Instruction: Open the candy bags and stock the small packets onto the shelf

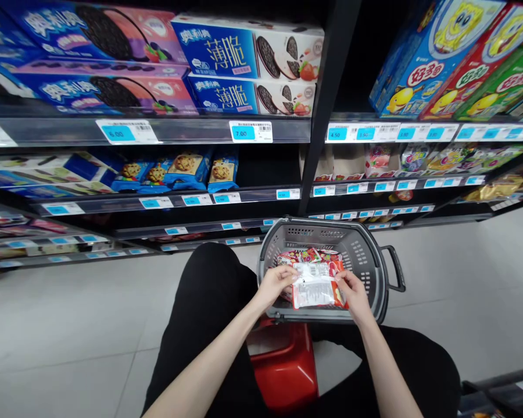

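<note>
A red and white snack packet is held over the basket, its printed back turned up. My left hand pinches its left edge, while my right hand grips the right edge. Below it, several red snack packets lie inside the grey shopping basket, partly covered by the held one. The basket stands between my knees with its black handle sticking out at the right.
A red plastic stool is beneath me. Ahead rise black shelves with blue cookie boxes, blue cookie bags, cartoon snack boxes and small colourful candy bags. Pale floor tiles extend on both sides.
</note>
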A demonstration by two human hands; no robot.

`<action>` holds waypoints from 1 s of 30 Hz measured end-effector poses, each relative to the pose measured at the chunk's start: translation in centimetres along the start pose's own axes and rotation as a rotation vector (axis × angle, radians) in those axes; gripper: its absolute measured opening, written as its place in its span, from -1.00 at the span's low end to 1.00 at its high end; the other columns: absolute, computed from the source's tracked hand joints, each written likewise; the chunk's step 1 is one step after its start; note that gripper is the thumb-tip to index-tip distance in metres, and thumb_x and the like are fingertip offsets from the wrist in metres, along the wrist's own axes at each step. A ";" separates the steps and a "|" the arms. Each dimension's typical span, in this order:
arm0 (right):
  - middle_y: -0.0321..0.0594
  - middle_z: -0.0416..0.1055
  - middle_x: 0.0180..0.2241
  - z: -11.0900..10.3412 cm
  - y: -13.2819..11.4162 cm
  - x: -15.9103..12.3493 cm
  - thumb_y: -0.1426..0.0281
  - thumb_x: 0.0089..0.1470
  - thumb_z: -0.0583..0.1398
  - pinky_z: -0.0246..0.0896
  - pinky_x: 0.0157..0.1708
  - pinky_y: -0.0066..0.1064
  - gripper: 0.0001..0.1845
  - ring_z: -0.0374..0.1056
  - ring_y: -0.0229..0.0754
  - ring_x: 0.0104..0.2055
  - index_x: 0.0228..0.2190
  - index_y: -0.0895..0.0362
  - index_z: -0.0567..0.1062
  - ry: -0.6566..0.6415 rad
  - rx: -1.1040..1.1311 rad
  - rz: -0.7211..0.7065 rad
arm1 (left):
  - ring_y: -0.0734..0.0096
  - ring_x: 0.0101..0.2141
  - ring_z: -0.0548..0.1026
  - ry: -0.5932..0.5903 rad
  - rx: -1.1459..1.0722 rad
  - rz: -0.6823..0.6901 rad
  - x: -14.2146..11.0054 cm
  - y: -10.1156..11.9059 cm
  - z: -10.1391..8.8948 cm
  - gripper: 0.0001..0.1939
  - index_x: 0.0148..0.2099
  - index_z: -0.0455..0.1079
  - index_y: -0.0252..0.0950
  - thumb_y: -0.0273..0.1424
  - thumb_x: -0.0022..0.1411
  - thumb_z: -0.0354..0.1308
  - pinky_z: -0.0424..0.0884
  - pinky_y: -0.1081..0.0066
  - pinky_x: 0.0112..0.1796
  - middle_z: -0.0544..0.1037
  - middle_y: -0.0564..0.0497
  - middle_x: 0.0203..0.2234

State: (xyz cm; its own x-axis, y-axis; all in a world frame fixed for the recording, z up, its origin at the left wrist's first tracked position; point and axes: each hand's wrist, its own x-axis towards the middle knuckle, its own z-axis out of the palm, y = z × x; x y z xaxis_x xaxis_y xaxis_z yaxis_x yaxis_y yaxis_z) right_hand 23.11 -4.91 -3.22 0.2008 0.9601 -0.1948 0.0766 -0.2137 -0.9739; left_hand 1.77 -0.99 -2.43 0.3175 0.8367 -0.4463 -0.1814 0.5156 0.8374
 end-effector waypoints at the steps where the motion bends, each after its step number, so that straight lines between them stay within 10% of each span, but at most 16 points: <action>1: -0.36 0.28 -0.55 -0.2 -0.1 -0.1 0.25 -0.10 0.17 0.10 -0.46 -0.48 -0.82 0.20 -0.27 -0.49 -0.54 0.10 0.35 -0.005 0.040 0.024 | 0.57 -0.61 0.36 -0.012 -0.027 -0.013 -0.1 0.0 0.1 -0.76 -0.41 0.42 -0.38 -0.33 -0.17 0.26 0.29 0.56 -0.57 0.45 0.08 -0.62; 11: -0.27 0.43 -0.48 -1.4 -1.9 -0.5 0.28 -0.19 0.26 0.24 -0.46 -0.38 -0.83 0.35 -0.18 -0.46 -0.48 0.10 0.46 -0.128 0.424 0.286 | 0.48 -0.52 0.42 -0.122 -0.136 -0.083 -0.1 -0.3 0.5 -0.78 -0.39 0.48 -0.41 -0.52 -0.22 0.18 0.35 0.47 -0.42 0.51 -0.01 -0.55; 18: -0.14 0.49 -0.27 -1.7 -2.2 -1.1 0.31 -0.26 0.29 0.29 -0.25 -0.26 -0.61 0.41 -0.08 -0.24 -0.27 0.10 0.51 -0.279 0.526 0.299 | 0.41 -0.61 0.40 0.047 0.160 -0.013 0.2 -1.2 0.0 -0.77 -0.36 0.46 -0.38 -0.36 -0.09 0.14 0.33 0.42 -0.53 0.49 0.04 -0.64; 24: -0.34 0.30 -0.79 -0.8 -0.5 -0.6 0.16 -0.25 0.29 0.06 -0.77 -0.50 -0.68 0.23 -0.28 -0.74 -0.68 0.18 0.45 -0.045 0.191 0.386 | 0.56 -0.66 0.24 0.156 0.565 0.168 0.0 -1.1 -0.5 -0.66 -0.65 0.29 -0.35 -0.22 0.01 0.09 0.14 0.53 -0.56 0.31 0.13 -0.79; 30: -0.26 0.46 -0.58 -1.5 0.6 0.0 0.16 -0.23 0.26 0.25 -0.55 -0.40 -0.72 0.38 -0.12 -0.49 -0.55 0.13 0.51 0.071 0.019 0.193 | 0.60 -0.71 0.07 -0.021 0.395 -0.067 0.4 -2.1 0.8 -0.62 -0.68 0.27 -0.35 -0.12 -0.14 0.16 -0.03 0.52 -0.61 0.11 0.19 -0.84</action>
State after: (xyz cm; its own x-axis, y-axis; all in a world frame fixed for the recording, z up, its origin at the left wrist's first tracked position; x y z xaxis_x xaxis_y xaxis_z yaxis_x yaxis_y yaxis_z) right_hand 24.60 -5.31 -3.62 0.2781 0.8863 -0.3704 0.0119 -0.3888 -0.9212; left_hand 3.01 -1.87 -4.10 0.3361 0.7973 -0.5013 0.2110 0.4550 0.8651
